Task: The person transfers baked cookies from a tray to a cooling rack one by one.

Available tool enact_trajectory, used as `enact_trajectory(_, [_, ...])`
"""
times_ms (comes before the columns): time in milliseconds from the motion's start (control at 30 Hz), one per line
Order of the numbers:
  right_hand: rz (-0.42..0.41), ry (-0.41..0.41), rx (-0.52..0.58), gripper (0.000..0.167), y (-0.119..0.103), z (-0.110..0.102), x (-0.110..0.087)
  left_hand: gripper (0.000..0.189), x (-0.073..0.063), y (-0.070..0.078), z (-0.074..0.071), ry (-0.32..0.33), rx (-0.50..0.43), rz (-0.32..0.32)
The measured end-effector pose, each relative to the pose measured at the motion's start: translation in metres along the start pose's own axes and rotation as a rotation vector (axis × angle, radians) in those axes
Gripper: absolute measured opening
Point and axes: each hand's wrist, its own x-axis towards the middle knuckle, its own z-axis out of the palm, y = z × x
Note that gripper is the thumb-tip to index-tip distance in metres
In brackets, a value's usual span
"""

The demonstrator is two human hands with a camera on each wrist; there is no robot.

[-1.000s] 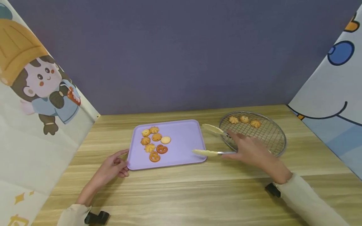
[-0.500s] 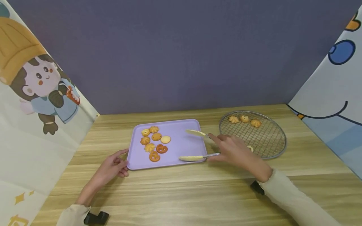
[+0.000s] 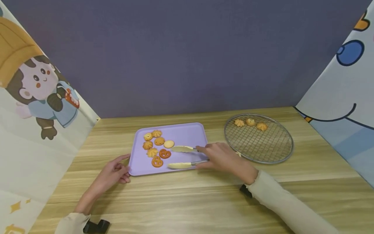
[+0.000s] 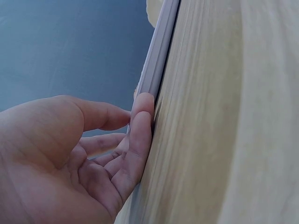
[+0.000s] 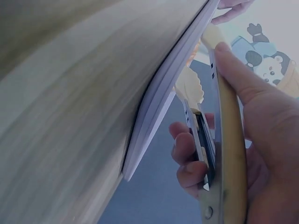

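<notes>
My left hand (image 3: 110,172) holds the near left corner of a lilac tray (image 3: 188,131), thumb and fingers at its rim in the left wrist view. My right hand (image 3: 224,158) grips a pair of tongs (image 5: 232,140), whose cream tips (image 3: 180,165) are spread apart over the tray. Nothing lies between those tips. Several cookies sit on the tray's left half, among them a plain round cookie (image 3: 168,144), a brown pretzel cookie (image 3: 165,153) and a second pretzel cookie (image 3: 157,161). The far tip is right beside the round cookie.
To the right lies a round wire rack (image 3: 274,143) with three cookies along its far side, one of them a swirl cookie (image 3: 262,126). A pale end of the tongs' handle shows behind the right hand. A dark panel (image 3: 187,58) stands behind the wooden table (image 3: 175,201).
My right hand has moved left with the tongs, from beside the rack to over the tray near the pretzel cookies. The left hand keeps its place at the tray's corner.
</notes>
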Motion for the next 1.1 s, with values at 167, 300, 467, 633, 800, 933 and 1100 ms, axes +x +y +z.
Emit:
enact_trajectory(167, [0.028, -0.046, 0.063, 0.072, -0.004, 0.005, 0.010, 0.057, 0.000, -0.001, 0.000, -0.011, -0.002, 0.006])
enact_trajectory(300, [0.068, -0.055, 0.087, 0.069, -0.005, 0.007, 0.018, 0.058, 0.000, 0.000, -0.001, -0.015, -0.014, 0.017])
enact_trajectory(467, [0.068, -0.024, 0.096, 0.062, -0.009, 0.009, 0.028, 0.059, 0.001, 0.000, -0.001, -0.015, -0.018, 0.022])
enact_trajectory(633, [0.027, -0.004, 0.056, 0.056, -0.015, 0.010, 0.034, 0.058, 0.001, -0.001, 0.000, -0.005, -0.016, 0.011])
enact_trajectory(800, [0.005, 0.004, 0.014, 0.049, -0.017, 0.011, 0.035, 0.058, 0.002, -0.002, 0.001, -0.003, -0.016, 0.029])
enact_trajectory(933, [0.002, 0.003, -0.010, 0.047, -0.017, 0.013, 0.032, 0.058, 0.003, -0.002, 0.002, 0.001, -0.023, 0.023])
enact_trajectory(1100, [0.016, 0.012, -0.010, 0.049, -0.014, 0.013, 0.029, 0.058, 0.003, -0.003, 0.002, 0.006, -0.011, 0.016])
